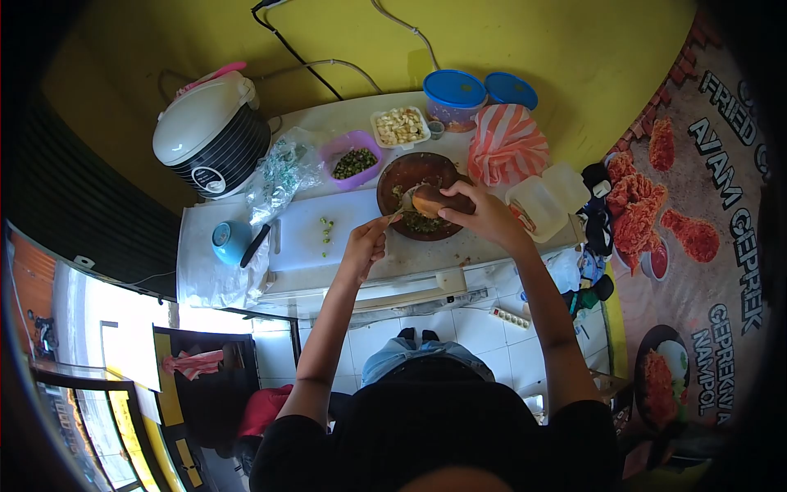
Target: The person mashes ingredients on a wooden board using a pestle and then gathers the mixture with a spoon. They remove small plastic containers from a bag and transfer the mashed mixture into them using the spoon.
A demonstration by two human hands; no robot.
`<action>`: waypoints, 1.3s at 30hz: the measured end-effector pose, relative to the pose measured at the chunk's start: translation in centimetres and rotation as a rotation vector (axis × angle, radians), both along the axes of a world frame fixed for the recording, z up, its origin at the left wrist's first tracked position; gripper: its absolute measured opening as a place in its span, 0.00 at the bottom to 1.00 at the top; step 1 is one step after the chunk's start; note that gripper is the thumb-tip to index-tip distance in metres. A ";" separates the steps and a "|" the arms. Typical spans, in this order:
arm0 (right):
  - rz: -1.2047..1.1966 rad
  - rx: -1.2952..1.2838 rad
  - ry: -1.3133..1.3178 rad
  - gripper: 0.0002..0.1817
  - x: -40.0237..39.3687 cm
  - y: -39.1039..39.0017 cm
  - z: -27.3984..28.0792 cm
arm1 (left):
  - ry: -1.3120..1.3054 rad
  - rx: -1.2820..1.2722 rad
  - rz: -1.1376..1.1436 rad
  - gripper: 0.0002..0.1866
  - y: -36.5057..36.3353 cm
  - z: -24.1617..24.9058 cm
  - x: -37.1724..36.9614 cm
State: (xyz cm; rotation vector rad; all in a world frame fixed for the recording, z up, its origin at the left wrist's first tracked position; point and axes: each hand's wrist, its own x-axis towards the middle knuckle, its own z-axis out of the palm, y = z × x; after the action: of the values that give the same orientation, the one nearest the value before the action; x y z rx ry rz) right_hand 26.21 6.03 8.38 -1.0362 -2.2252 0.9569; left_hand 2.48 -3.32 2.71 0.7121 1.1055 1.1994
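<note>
Both hands meet over the brown mortar (pixel 392 182), which sits toward the front edge of the counter (pixel 414 256), well within reach of both arms. The left hand (pixel 366 248) has its grip closed on the handle of a slim utensil (pixel 397 217), fingers folded in and its tip reaching inside the rim, a hold that looks suited to small, directed strokes. The right hand (pixel 485 216) has its grip round the wooden pestle (pixel 448 199), thumb and fingers on opposite sides, tilting it over the bowl; that slant seems to bring its lighter end close to the utensil, so any bits coming off would fall back inside. Green and pale pieces (pixel 423 222) lie in the bottom of the mortar. Just beside it, toward the left end, lies a white chopping board (pixel 316 231) with a few green slices (pixel 326 230). The purple tub (pixel 351 157) and the white tray (pixel 399 127) stand behind, toward the wall-side edge, likely to keep their contents handy without crowding the elbows.
</note>
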 end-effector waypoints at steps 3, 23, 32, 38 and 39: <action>0.008 -0.042 -0.028 0.21 0.3 -0.6 0.6 | 0.023 0.001 0.036 0.18 0.2 0.0 -0.5; -0.053 -0.053 0.062 0.23 1.0 -1.6 1.7 | 0.657 0.120 0.159 0.15 -1.2 0.1 -0.3; -0.102 -0.306 0.178 0.23 -1.8 -5.1 -0.1 | 0.718 0.387 0.356 0.15 -0.8 -1.9 2.5; -0.156 -0.406 0.239 0.23 -2.1 -4.9 -1.0 | 0.708 0.345 0.346 0.14 -1.0 -2.3 2.9; -0.161 -0.421 0.245 0.23 -2.0 -4.8 -1.2 | 0.712 0.345 0.338 0.14 -1.0 -2.4 2.9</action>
State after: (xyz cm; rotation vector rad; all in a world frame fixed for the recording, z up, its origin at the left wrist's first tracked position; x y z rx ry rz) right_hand 24.19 1.27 7.22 -1.1810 -1.7524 1.4307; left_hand 5.40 -4.30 0.28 1.3209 1.6710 1.4903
